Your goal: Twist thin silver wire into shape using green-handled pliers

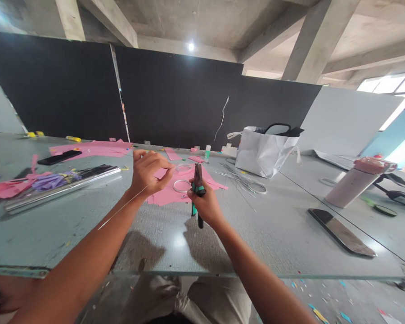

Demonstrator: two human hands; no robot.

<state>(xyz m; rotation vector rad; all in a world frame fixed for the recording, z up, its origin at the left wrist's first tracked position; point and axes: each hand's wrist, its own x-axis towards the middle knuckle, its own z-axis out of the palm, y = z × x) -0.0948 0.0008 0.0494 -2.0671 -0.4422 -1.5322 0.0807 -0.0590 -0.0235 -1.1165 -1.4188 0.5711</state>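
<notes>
Pinched in my left hand [150, 169] is a thin metal wire [119, 209], its tail running down along my forearm. My right hand [207, 200] is closed around a pair of pliers [198, 186] with green and black handles, jaws pointing up and away from me. Both hands are above the table, a short gap apart. Beyond them lies pink paper [160, 196] with a wire ring [182, 186] on it. A second wire ring [183, 168] rests farther back. Loose straight wires [238, 177] are spread to the right of the paper.
A white bag [263, 153] stands at the back right. Farther right are a pink bottle [354, 184] and a dark phone-like slab [340, 231]. On the left lie a silver foil roll [67, 189], purple scraps [54, 181] and a black phone [60, 157]. A glue stick [207, 153] stands near the dark partition.
</notes>
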